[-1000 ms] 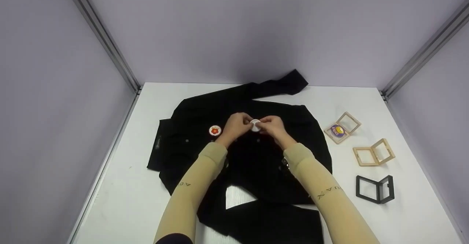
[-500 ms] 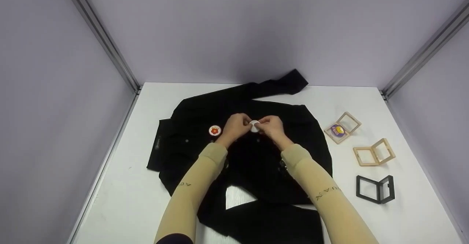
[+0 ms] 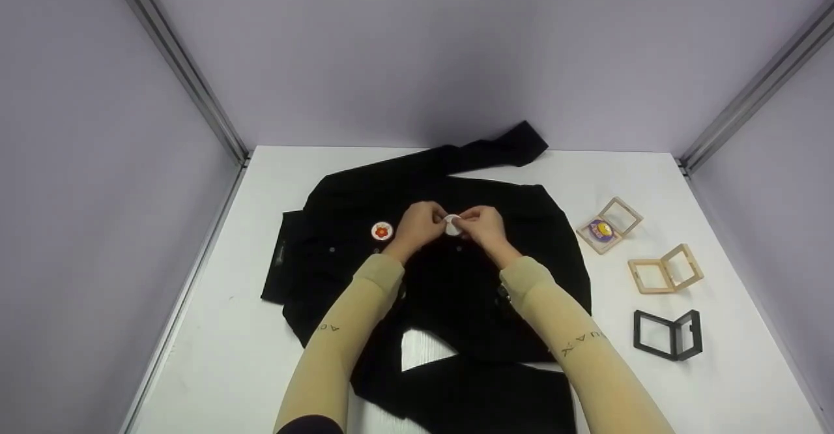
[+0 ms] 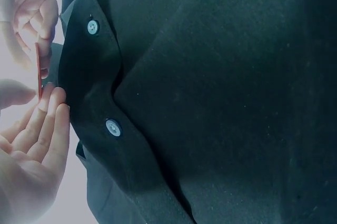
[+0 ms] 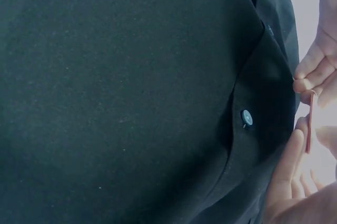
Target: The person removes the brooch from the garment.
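A round white badge [image 3: 453,225] is pinched between both hands over the black button-up shirt [image 3: 534,238]. My left hand [image 3: 420,225] holds its left edge with thumb and fingers, and my right hand [image 3: 484,229] grips its right side. Both wrist views show the badge edge-on as a thin reddish line, close beside the shirt's button strip, with small pale buttons [image 4: 113,127] along it. Left of the hands, a second badge, white with a red flower [image 3: 382,231], lies on the shirt.
On the right of the white table [image 3: 208,356] stand two open wooden frames; the far one [image 3: 610,242] carries a purple and yellow badge [image 3: 601,230], the middle one [image 3: 653,289] none. An open black frame [image 3: 671,356] is nearest. Grey walls [image 3: 417,56] enclose the table.
My right hand and forearm have shifted slightly left, the pinched badge with them. The left hand has stayed nearly still, and both hands keep hold of the badge.
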Demonstrator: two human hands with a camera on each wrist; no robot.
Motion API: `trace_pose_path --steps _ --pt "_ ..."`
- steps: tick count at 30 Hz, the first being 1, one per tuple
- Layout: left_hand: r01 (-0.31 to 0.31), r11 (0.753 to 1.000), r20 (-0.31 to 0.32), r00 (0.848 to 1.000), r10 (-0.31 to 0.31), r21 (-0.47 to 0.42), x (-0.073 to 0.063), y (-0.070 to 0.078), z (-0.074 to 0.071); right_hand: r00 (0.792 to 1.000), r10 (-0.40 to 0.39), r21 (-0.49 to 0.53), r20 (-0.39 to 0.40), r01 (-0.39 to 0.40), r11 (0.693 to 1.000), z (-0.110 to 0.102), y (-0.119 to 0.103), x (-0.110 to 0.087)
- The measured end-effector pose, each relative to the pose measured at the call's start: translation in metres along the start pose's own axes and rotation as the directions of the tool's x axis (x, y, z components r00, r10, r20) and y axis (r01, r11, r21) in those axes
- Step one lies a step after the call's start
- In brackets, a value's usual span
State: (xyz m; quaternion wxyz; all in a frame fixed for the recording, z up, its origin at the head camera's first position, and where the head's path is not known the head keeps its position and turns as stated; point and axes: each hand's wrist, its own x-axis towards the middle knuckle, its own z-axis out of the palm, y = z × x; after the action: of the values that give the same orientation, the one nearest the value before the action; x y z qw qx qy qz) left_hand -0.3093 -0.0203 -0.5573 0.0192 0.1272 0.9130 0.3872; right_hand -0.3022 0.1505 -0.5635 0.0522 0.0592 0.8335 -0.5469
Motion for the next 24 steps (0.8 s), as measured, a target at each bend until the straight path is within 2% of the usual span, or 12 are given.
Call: trace_pose_path --steps 9,19,24 --pt "0.055 0.997 0.012 0.998 -0.054 -0.055 -0.0008 -0.0013 -0.0047 1.000 0.010 0.017 0.006 -0.010 1.000 -0.0005 0.0011 -0.0017" --pt "0.066 0.996 0.015 0.998 -0.065 -0.054 -0.0002 -0.0029 -0.0062 1.000 0.014 0.038 0.019 -0.014 0.999 -0.0035 0.0010 -0.0014" --pt "0.051 0.997 0.002 0.999 -0.051 -0.049 0.0000 -0.0046 -0.0049 0.999 0.021 0.072 0.024 -0.022 0.997 -0.0037 0.0011 -0.0020"
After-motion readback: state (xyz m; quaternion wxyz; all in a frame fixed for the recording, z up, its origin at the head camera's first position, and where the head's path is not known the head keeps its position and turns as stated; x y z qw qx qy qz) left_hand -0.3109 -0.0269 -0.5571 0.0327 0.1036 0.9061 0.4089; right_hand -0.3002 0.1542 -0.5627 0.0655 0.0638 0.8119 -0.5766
